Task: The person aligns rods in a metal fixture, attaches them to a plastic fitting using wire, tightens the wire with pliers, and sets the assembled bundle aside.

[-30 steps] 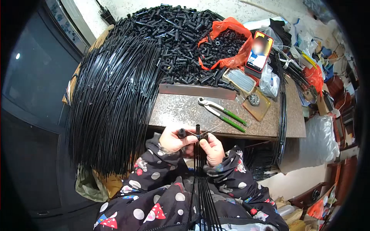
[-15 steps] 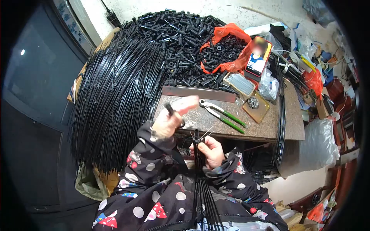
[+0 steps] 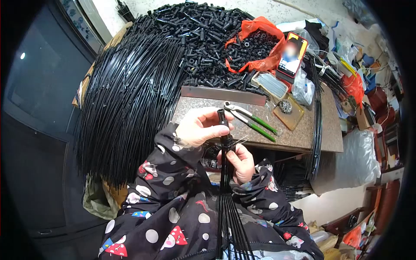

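My left hand (image 3: 203, 127) is closed around a short black plastic tube (image 3: 222, 116), thumb across its front. The tube stands upright over the top of a bundle of thin black rods (image 3: 225, 173) that look like umbrella ribs. Lower down, my right hand (image 3: 241, 163) pinches the bundle near its top. A thin wire end (image 3: 242, 139) sticks out to the right between the two hands. Below them the rods fan out over my lap. How far the tube fits onto the top of the bundle is hidden by the fingers.
Green-handled pliers (image 3: 255, 123) and a metal bar (image 3: 223, 95) lie on the table (image 3: 197, 106). Behind are heaped black tubes (image 3: 203, 39) and a red bag (image 3: 277, 54) of small black parts. Many rods (image 3: 130, 99) cover the left; a phone (image 3: 292, 54) leans right.
My left hand has brought the black tube right and down from over the table to the top of the rod bundle. My right hand keeps its grip on the bundle.
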The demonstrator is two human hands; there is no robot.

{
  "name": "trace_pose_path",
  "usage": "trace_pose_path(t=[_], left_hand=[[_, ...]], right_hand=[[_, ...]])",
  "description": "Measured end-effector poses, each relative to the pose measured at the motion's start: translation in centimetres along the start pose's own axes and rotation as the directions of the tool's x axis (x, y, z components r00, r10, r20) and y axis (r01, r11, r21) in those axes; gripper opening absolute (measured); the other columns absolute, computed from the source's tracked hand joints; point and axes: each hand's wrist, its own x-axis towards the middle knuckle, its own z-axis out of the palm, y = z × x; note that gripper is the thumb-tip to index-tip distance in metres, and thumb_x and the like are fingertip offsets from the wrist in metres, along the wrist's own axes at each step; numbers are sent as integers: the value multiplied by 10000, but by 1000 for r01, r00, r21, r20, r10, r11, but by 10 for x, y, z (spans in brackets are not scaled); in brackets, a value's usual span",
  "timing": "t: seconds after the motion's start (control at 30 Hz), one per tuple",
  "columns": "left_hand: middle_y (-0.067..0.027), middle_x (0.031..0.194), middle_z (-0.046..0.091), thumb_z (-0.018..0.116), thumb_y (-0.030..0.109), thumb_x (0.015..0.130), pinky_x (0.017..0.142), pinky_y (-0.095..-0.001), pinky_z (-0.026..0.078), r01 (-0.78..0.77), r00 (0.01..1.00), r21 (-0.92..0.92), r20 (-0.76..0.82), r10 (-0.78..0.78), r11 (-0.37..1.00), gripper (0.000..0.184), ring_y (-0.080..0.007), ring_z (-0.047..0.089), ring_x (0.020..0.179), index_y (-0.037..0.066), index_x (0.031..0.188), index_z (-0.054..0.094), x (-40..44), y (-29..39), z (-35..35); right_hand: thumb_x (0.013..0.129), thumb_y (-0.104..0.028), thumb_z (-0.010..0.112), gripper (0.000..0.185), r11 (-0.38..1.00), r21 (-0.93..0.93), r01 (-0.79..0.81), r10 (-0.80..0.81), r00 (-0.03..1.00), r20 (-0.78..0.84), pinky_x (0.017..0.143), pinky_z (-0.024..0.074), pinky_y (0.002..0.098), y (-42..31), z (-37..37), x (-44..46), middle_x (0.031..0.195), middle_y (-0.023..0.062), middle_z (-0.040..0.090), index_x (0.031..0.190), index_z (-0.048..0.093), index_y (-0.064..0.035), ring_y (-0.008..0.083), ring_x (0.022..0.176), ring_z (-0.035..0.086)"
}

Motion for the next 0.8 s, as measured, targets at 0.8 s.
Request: trace_pose_path(t=[0.8], left_hand=[[-57, 894, 592, 590, 58, 770, 740, -231, 422, -159, 984, 323, 123, 125, 933, 298, -85, 539, 843, 13, 1060, 537, 4, -6, -13]], right_hand=[[830, -180, 577, 174, 997, -3, -76, 76, 997, -13, 595, 470, 241, 3, 1, 9, 778, 79, 611, 898, 521, -30, 119, 645, 575]])
